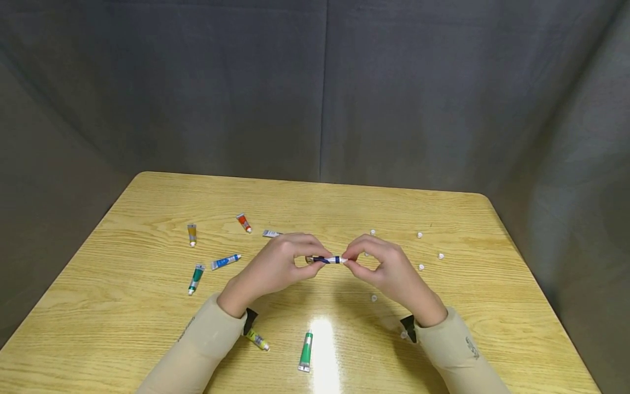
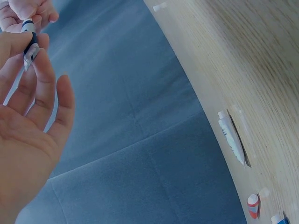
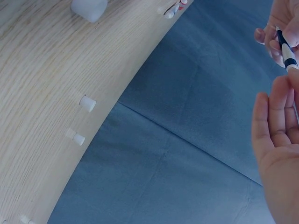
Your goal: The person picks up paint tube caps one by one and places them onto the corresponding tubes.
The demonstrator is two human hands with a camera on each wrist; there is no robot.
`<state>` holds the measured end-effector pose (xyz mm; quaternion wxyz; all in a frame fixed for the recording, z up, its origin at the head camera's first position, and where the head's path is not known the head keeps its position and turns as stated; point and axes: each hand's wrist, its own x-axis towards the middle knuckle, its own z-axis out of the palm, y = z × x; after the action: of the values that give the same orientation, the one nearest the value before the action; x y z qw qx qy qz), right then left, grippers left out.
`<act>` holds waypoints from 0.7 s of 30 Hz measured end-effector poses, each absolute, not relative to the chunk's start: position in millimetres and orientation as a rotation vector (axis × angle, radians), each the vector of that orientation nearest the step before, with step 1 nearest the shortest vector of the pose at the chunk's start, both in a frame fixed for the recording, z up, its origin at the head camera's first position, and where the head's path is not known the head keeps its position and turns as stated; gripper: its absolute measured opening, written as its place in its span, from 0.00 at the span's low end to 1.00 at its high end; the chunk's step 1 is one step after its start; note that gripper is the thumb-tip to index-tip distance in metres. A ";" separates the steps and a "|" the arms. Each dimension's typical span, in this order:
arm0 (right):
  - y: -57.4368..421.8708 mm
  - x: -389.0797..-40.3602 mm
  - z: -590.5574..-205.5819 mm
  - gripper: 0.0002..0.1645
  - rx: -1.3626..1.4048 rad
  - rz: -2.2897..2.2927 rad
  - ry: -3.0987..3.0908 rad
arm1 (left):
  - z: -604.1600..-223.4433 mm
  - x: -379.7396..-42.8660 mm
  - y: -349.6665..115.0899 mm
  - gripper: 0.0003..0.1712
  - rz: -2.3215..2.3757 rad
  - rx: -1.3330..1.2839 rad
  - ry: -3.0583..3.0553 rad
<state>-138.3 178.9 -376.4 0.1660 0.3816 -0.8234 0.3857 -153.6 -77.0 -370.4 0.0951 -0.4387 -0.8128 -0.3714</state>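
Above the table, my left hand [image 1: 280,262] pinches a dark blue and white paint tube [image 1: 325,260] by its body between thumb and fingers. The tube lies level, its white end pointing right. My right hand [image 1: 386,268] pinches that white end with thumb and forefinger; the fingertips partly hide it, so I cannot tell whether a cap is on it. In the left wrist view the crimped silver tail of the tube [image 2: 31,49] sticks out past the left fingers. In the right wrist view the tube [image 3: 286,51] spans between both hands.
Left on the table lie an ochre tube [image 1: 192,235], red tube [image 1: 243,222], white tube [image 1: 271,233], blue tube [image 1: 226,261] and dark green tube [image 1: 196,280]. Nearer are a yellow tube [image 1: 258,340] and green tube [image 1: 305,351]. Several white caps [image 1: 441,256] lie scattered right.
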 end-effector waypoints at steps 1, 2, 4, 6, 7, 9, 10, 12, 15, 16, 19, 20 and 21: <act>178.6 -138.3 -376.2 0.15 1.093 1.098 -2.336 | -370.5 -153.7 -77.1 0.09 -1.102 -1.302 -2.409; 178.3 -138.2 -376.0 0.15 1.098 1.098 -2.326 | -370.5 -153.7 -77.2 0.09 -1.105 -1.303 -2.411; 178.1 -138.1 -375.9 0.16 1.106 1.095 -2.311 | -370.4 -153.7 -77.3 0.09 -1.109 -1.303 -2.413; 178.1 -137.9 -375.9 0.16 1.110 1.097 -2.300 | -370.5 -153.6 -77.3 0.09 -1.113 -1.302 -2.419; 178.1 -137.8 -375.9 0.16 1.115 1.099 -2.294 | -370.5 -153.6 -77.4 0.09 -1.114 -1.301 -2.422; 178.1 -137.7 -376.1 0.16 1.123 1.102 -2.283 | -370.4 -153.5 -77.3 0.09 -1.120 -1.301 -2.425; 178.2 -137.8 -376.1 0.16 1.125 1.101 -2.278 | -370.3 -153.5 -77.2 0.09 -1.122 -1.300 -2.428; 178.1 -137.8 -375.6 0.16 1.129 1.099 -2.269 | -370.3 -153.4 -77.3 0.09 -1.125 -1.297 -2.434; 178.3 -137.7 -374.5 0.17 1.125 1.093 -2.262 | -369.3 -152.8 -77.2 0.09 -1.134 -1.294 -2.436; 178.4 -137.6 -374.2 0.17 1.122 1.093 -2.261 | -368.9 -152.7 -77.2 0.09 -1.138 -1.294 -2.435; 178.9 -137.5 -373.6 0.16 1.113 1.113 -2.268 | -368.0 -152.1 -77.1 0.09 -1.142 -1.298 -2.421; 179.1 -137.7 -373.6 0.16 1.110 1.117 -2.273 | -367.9 -152.0 -76.9 0.09 -1.139 -1.300 -2.414; 179.3 -137.8 -373.6 0.15 1.107 1.122 -2.282 | -367.7 -151.7 -76.8 0.09 -1.133 -1.300 -2.410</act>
<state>-137.8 179.3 -373.6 0.1832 0.3923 -0.8089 0.3977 -151.7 -76.8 -367.7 0.0890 -0.4370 -0.8100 -0.3808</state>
